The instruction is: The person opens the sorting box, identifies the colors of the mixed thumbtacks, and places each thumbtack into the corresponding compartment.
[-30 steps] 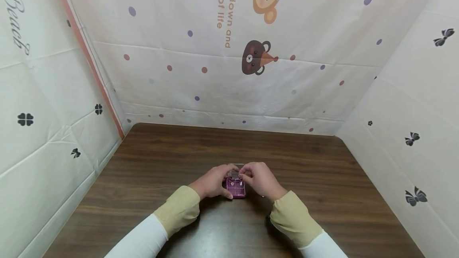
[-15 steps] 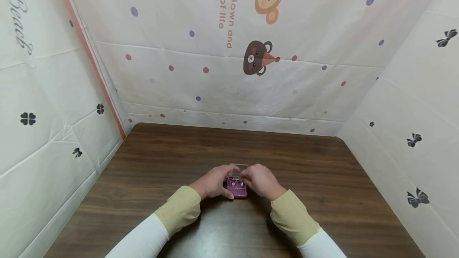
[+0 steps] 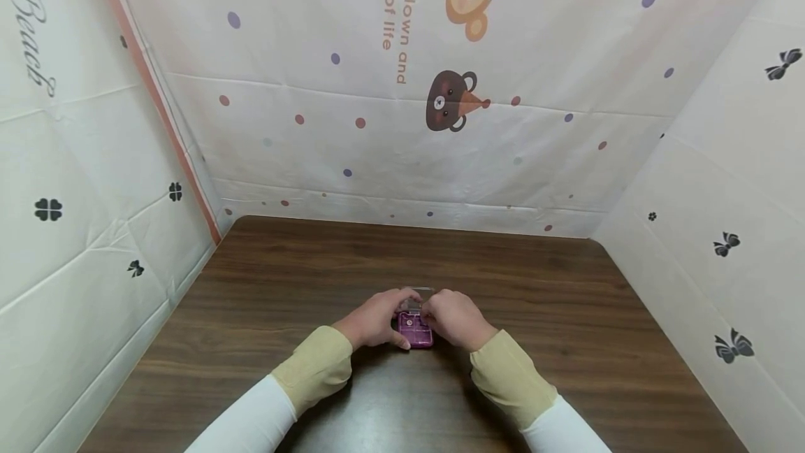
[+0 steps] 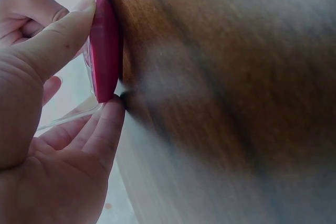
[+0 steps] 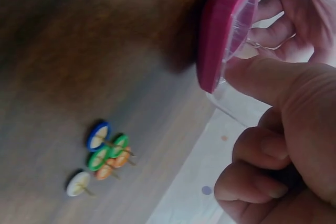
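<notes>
Case (image 3: 416, 338), pink and seemingly plastic, lay on the table (image 3: 314, 257), probably light, stiff and slick, best held by its side walls. The left hand (image 3: 375, 320) gripped its edges; the right hand (image 3: 458, 318) bent over it, anything pinched there hidden.

In the head view, the right hand (image 3: 458, 318) is hiding nearby tacks (image 5: 100, 158) and part of the pink box (image 3: 415, 336).

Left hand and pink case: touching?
Touching: in the left wrist view, the left hand has its thumb tip against the pink case, with no gap between.
</notes>
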{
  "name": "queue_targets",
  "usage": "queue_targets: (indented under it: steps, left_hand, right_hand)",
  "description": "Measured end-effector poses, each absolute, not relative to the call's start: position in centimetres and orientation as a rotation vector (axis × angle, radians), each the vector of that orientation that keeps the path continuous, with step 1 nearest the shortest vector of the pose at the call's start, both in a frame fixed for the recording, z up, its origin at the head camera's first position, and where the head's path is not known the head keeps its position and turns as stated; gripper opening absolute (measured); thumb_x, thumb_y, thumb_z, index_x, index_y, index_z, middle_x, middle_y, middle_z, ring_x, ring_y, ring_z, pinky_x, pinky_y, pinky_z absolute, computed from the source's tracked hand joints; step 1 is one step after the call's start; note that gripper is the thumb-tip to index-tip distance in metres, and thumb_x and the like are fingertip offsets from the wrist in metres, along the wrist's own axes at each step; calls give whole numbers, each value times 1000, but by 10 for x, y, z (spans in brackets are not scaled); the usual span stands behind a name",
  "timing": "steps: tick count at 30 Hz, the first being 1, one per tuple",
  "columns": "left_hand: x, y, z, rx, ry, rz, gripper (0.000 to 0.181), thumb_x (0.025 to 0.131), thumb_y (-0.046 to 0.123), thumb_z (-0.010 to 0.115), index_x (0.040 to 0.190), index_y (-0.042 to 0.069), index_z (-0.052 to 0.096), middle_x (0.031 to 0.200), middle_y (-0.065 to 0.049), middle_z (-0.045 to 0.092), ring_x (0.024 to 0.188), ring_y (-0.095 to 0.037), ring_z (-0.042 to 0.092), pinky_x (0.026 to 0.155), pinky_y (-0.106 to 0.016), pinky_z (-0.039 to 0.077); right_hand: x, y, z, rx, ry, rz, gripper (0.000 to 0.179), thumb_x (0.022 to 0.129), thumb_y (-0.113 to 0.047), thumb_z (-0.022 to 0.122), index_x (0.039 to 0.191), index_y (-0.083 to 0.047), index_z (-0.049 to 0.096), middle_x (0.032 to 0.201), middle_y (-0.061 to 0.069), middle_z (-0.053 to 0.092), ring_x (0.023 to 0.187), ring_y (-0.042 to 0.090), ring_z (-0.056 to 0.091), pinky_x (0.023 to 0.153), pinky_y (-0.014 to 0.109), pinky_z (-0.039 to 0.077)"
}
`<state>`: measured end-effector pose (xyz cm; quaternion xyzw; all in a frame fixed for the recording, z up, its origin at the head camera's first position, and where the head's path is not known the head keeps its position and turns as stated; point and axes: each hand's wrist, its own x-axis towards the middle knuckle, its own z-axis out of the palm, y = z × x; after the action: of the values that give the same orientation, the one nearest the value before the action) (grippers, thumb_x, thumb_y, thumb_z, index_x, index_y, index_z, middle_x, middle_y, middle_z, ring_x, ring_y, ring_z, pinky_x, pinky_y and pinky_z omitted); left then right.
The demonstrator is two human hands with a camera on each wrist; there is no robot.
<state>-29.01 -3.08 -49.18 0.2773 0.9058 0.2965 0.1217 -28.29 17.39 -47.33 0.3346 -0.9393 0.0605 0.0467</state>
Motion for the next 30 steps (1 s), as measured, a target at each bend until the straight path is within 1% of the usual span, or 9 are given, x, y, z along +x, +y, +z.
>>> queue_targets:
  steps: [5,9,12,14,17,19,24,26,30]
  left_hand:
    - [-290,-29,-492,823,2641,876,83,73,28,94,143,26,51,141,-3,60,128,-22,57,107,-44,49]
    - [-289,-28,-491,832,2629,891,81,74,27,94,143,26,51,141,-3,60,127,-23,57,106,-44,49]
    - [-289,-30,-491,816,2622,899,80,74,27,94,142,26,51,140,-4,60,127,-23,57,106,-45,49]
    - [-289,-30,-490,807,2621,898,80,74,27,93,142,26,51,140,-4,60,126,-23,58,105,-45,50]
    - [-289,-30,-489,807,2621,895,80,75,27,93,142,26,51,140,-3,60,125,-22,58,105,-44,50]
    - [-290,-30,-489,804,2619,895,80,75,27,93,143,26,51,141,-3,60,125,-22,58,106,-44,49]
    - [-290,-30,-489,789,2623,880,81,74,28,93,143,26,50,143,-2,59,126,-22,58,107,-44,48]
    - [-290,-30,-490,789,2624,876,82,74,29,93,143,26,50,143,-2,58,127,-22,58,107,-43,49]
    - [-289,-31,-491,783,2624,874,82,74,29,93,143,26,50,142,-3,59,127,-22,58,108,-43,48]
  right_hand:
    - [-282,172,-470,968,-2893,128,28,83,-9,78,63,-20,63,60,-11,51,57,8,42,54,28,40]
    - [-283,171,-469,942,-2901,105,31,79,-7,79,59,-22,59,59,-11,50,57,9,41,54,28,38]
    - [-284,171,-468,972,-2885,137,29,78,-7,78,59,-21,61,60,-11,53,57,9,42,53,27,39]
    - [-284,172,-467,995,-2882,179,24,79,-8,79,62,-20,66,62,-11,58,57,7,45,54,26,41]
    - [-284,177,-464,1001,-2896,262,14,82,-11,81,72,-19,75,70,-11,67,60,4,52,56,25,46]
    - [-283,182,-461,980,-2915,302,8,83,-14,82,78,-18,77,73,-10,70,61,4,55,58,26,48]
    - [-281,196,-453,890,-2983,300,10,86,-16,81,77,-17,76,69,-9,68,59,5,54,55,28,47]
    - [-281,203,-451,857,-3010,279,13,85,-14,81,73,-18,75,66,-9,67,58,5,54,55,28,47]
    - [-282,216,-450,833,-3049,249,15,82,-11,81,71,-18,76,68,-10,68,62,6,58,59,30,51]
